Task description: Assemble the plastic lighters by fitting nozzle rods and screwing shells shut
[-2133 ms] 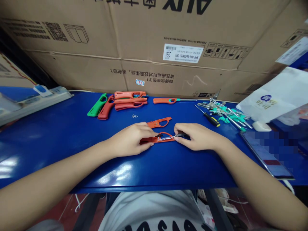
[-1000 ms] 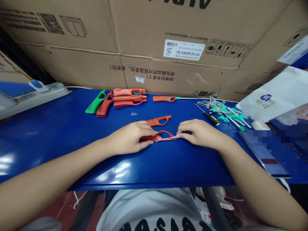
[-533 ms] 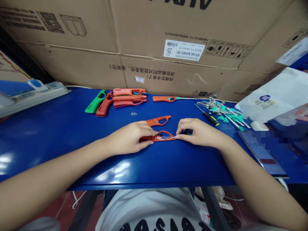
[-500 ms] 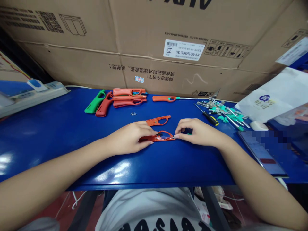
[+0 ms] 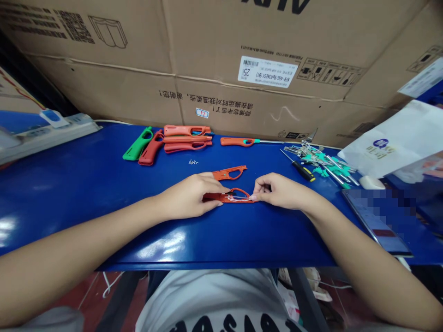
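Note:
My left hand grips an orange lighter shell half that lies open side up on the table, its trigger loop to the right. Thin white wire runs along the inside of that half. At its right end my right hand is closed, thumb and finger pinching the wire; the fingertips cover just what part they hold. Right behind my left hand lies a second orange shell half, partly hidden by the fingers.
At the back lie several orange and red lighter shells, a green shell and an assembled gas lighter. To the right are a screwdriver, a pile of green parts and metal tubes and a phone. A cardboard box stands behind.
My right hand has shifted slightly left and turned, staying at the shell's right end. A green piece seen by its fingers before no longer shows. My left hand keeps its grip.

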`<state>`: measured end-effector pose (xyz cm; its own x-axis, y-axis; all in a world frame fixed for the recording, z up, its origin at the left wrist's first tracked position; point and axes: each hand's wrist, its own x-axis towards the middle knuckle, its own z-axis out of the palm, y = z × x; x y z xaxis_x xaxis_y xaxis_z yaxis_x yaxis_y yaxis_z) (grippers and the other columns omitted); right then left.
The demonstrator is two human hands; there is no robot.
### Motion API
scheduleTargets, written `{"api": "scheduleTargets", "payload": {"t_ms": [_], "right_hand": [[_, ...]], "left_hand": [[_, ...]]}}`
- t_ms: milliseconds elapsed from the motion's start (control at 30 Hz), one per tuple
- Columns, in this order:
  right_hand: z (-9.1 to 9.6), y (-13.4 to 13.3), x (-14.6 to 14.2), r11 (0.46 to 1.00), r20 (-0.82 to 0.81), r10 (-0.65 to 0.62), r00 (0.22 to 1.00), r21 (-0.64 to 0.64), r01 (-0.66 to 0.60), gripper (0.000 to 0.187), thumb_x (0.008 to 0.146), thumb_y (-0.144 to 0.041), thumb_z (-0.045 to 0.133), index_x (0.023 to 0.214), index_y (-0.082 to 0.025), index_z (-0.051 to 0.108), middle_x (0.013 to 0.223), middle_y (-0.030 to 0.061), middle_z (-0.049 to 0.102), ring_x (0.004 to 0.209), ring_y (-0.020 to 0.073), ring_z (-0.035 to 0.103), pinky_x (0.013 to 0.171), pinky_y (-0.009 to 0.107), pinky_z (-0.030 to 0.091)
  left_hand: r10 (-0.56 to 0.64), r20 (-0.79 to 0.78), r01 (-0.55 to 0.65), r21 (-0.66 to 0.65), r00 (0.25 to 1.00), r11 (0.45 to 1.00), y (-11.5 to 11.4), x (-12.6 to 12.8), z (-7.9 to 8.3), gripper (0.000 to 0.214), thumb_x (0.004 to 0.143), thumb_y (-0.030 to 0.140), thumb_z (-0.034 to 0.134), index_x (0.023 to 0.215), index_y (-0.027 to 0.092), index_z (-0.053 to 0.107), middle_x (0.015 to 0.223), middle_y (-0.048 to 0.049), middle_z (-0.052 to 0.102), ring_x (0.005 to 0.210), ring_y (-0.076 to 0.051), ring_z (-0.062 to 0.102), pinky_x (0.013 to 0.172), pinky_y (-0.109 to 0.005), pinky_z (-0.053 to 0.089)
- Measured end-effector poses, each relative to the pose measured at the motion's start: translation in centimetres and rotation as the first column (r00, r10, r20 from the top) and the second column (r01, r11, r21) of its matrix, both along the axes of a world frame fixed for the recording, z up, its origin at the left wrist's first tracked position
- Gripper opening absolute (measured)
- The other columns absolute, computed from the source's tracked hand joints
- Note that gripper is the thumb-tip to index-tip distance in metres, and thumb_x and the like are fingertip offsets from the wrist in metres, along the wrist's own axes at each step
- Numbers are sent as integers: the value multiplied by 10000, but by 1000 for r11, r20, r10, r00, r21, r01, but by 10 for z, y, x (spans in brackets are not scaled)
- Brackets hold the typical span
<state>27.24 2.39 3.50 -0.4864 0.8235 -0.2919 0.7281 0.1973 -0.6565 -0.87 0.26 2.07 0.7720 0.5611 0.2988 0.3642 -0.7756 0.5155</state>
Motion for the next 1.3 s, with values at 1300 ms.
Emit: {"api": "scheduleTargets", "payload": {"t_ms": [1300], "right_hand": [[2, -26, -19, 888, 88, 218, 972, 394, -235, 193, 978, -308, 613, 824, -194, 637, 880, 15, 659, 734, 129, 563, 648, 257, 353]], "left_hand": [[-20, -186, 25, 26, 982, 999, -8, -2, 10, 333, 1015, 162, 518, 1289, 251, 685, 1213, -81, 673, 1118, -235, 597, 1008, -378, 496]]}}
